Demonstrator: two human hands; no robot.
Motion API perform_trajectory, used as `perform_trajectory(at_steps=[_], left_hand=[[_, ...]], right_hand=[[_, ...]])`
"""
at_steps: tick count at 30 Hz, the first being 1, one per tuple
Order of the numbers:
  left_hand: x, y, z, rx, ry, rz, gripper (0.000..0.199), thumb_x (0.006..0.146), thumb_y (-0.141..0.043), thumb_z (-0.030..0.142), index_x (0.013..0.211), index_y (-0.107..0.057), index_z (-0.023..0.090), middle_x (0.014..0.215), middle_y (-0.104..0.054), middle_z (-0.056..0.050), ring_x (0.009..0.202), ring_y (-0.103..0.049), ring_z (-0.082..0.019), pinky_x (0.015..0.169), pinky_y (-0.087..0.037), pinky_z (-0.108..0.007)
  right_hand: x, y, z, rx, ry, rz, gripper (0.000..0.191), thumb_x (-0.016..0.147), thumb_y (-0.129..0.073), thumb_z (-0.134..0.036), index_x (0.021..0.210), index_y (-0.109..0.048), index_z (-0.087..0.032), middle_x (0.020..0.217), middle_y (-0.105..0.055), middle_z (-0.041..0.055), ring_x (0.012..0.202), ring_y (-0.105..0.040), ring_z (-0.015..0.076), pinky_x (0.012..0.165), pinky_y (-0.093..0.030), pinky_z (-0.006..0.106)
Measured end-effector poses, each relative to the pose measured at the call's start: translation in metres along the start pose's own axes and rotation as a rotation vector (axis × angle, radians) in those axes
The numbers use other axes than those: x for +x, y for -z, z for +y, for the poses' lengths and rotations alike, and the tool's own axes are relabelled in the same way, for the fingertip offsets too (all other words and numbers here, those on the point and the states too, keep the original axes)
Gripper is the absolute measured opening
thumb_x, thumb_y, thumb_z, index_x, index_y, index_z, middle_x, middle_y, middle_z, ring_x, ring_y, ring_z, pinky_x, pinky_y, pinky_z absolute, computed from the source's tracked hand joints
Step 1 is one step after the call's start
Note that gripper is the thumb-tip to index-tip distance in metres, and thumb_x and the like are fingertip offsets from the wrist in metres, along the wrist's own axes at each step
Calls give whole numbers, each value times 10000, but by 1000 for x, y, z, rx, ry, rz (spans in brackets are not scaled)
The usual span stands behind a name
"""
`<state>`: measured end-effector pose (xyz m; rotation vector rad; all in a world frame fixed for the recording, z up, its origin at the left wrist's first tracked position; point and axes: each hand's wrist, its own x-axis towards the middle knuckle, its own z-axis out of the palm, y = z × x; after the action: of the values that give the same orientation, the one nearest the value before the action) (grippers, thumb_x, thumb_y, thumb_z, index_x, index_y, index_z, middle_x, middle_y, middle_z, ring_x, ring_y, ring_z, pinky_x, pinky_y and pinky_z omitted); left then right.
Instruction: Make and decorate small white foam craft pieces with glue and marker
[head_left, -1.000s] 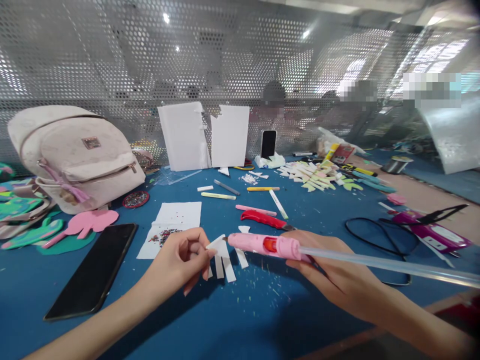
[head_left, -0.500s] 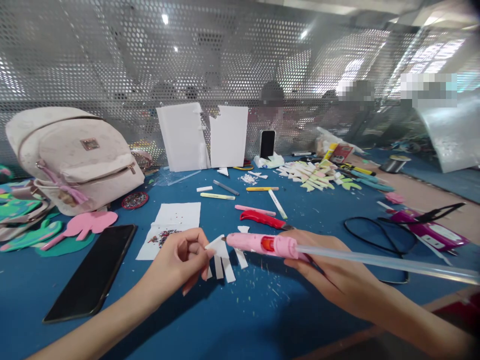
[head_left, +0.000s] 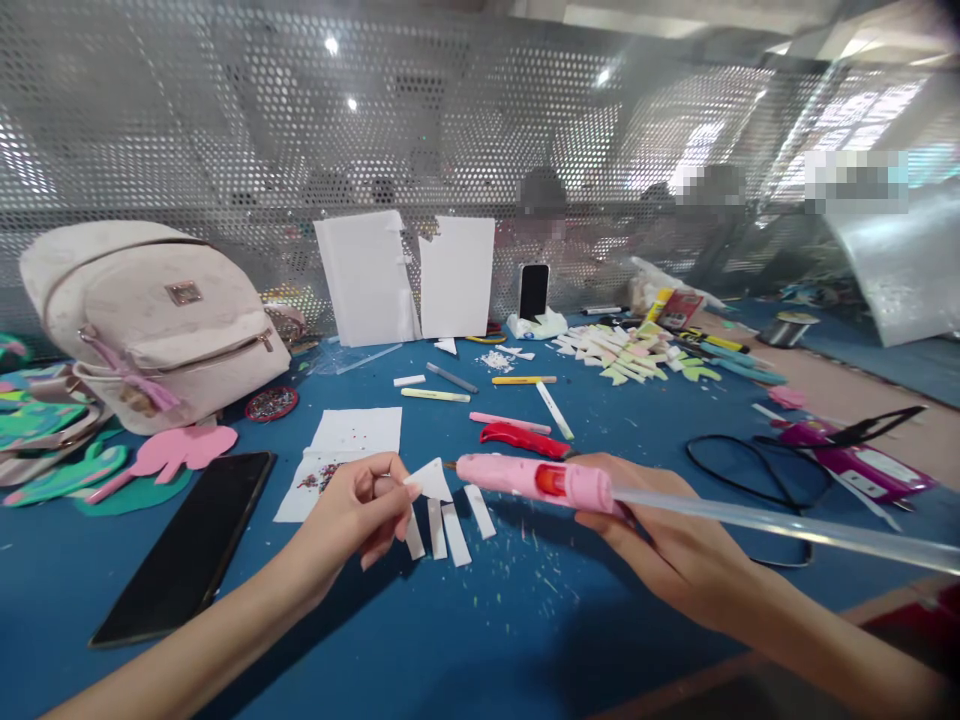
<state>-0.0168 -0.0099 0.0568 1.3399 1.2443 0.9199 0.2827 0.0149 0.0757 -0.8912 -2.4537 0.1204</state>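
Note:
Between thumb and fingertips, my left hand (head_left: 371, 510) pinches a small white triangular piece (head_left: 432, 480), which looks like foam board or card. A pink hot glue gun (head_left: 536, 480) is gripped in my right hand (head_left: 660, 530), lying sideways with its nozzle close to the triangle's right edge. A long clear glue stick (head_left: 750, 515) sticks out of the gun's back end. Below the triangle, several white strips (head_left: 455, 535) lie on the blue table (head_left: 480, 660). A red-handled tool (head_left: 521, 438) rests just behind the gun.
Left of me are a black phone (head_left: 187, 545), a pale backpack (head_left: 161, 320) and a paper with sequins (head_left: 360, 430). Several markers (head_left: 435, 395) lie ahead. Foam scraps (head_left: 615, 350) pile up at the back right, near a purple packet (head_left: 862, 460) and a black cable (head_left: 697, 460).
The glue gun's nozzle has moved off the triangle, slightly up and right, leaving a small gap. The triangle is tilted a little differently, showing more of its face.

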Motion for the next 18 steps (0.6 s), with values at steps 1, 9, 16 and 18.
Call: perform_trajectory(at_steps=[1, 9, 16, 18], left_hand=[[0, 0, -1, 30, -24, 9, 364, 924, -578, 480, 750, -407, 210, 527, -536, 73, 302, -319, -27, 350, -183, -143], [4, 27, -15, 608, -528, 104, 173, 993, -523, 327, 901, -575, 190, 625, -586, 29, 457, -500, -82, 440, -369, -173], [-1, 53, -18, 1129, -1085, 101, 222, 985, -477, 129, 1119, -617, 237, 699, -645, 0, 534, -572, -123, 506, -408, -217], [-2, 54, -19, 1230, -1150, 128, 237, 983, -481, 130, 1160, -595, 241, 729, -650, -3, 559, -593, -125, 546, -453, -224]], right_hand=[[0, 1, 0, 21, -21, 13, 195, 1006, -444, -280, 1074, -614, -214, 1008, -722, 92, 864, -687, 236, 727, -538, 323], [2, 6, 6, 394, -298, -5, 384, 1044, -397, -434, 792, -561, -195, 680, -600, 10, 615, -565, 148, 602, -445, 253], [1, 10, 1, 563, -327, -155, 385, 1043, -413, -461, 814, -550, -182, 687, -571, -3, 624, -523, 127, 621, -423, 238], [2, 10, -2, 533, -322, -177, 396, 1039, -425, -459, 784, -547, -181, 702, -581, -1, 640, -536, 127, 627, -419, 239]])
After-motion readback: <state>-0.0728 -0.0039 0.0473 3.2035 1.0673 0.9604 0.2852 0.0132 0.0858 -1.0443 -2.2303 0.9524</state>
